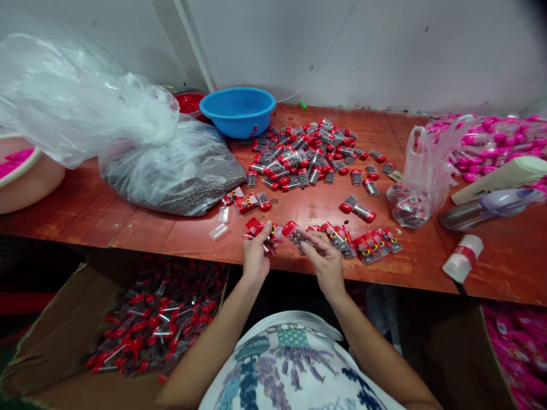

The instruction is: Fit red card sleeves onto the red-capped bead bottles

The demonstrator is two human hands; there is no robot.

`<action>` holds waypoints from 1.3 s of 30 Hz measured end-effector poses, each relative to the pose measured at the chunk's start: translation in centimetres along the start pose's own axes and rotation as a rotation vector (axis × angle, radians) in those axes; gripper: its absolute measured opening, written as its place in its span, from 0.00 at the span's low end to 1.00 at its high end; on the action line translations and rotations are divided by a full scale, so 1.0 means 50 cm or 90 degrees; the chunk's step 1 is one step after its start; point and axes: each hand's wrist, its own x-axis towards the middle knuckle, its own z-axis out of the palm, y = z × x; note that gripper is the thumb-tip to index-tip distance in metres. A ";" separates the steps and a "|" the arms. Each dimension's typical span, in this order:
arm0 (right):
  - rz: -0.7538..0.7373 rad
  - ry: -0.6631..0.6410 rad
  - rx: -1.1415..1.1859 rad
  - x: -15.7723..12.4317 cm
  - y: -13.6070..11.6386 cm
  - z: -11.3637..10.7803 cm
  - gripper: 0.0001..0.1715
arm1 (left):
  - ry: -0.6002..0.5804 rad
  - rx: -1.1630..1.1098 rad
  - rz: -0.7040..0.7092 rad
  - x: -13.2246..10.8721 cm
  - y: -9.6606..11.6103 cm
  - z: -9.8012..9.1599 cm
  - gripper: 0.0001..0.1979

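Note:
Near the table's front edge, my right hand (322, 256) pinches a small clear container with a red cap (293, 232), dark beads inside it. To its left, my left hand (256, 253) has its thumb raised and is closed on red printed packets (270, 234); how many it holds is unclear. Flat red and black packets (372, 246) lie in overlapping rows right of my right hand. Behind the hands is a large pile of red-capped bead containers (299, 154). Two more containers (358, 208) lie between the pile and the packets.
A knotted plastic bag of dark beads (171, 171) and a blue basin (237, 111) stand at the back left. On the right are a small plastic bag (412, 193), a bottle (478, 209), a roll (463, 258) and pink items (491, 142). Cardboard boxes (55, 336) sit below.

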 end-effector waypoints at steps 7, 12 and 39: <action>-0.006 0.018 -0.019 -0.005 0.003 -0.008 0.16 | -0.014 -0.003 -0.071 0.003 0.002 -0.005 0.17; -0.008 0.041 -0.009 -0.008 0.001 -0.012 0.16 | -0.028 -0.006 -0.086 0.005 0.000 -0.004 0.16; 0.054 0.010 0.011 -0.022 0.009 -0.018 0.21 | -0.147 0.029 0.017 -0.025 0.011 -0.001 0.18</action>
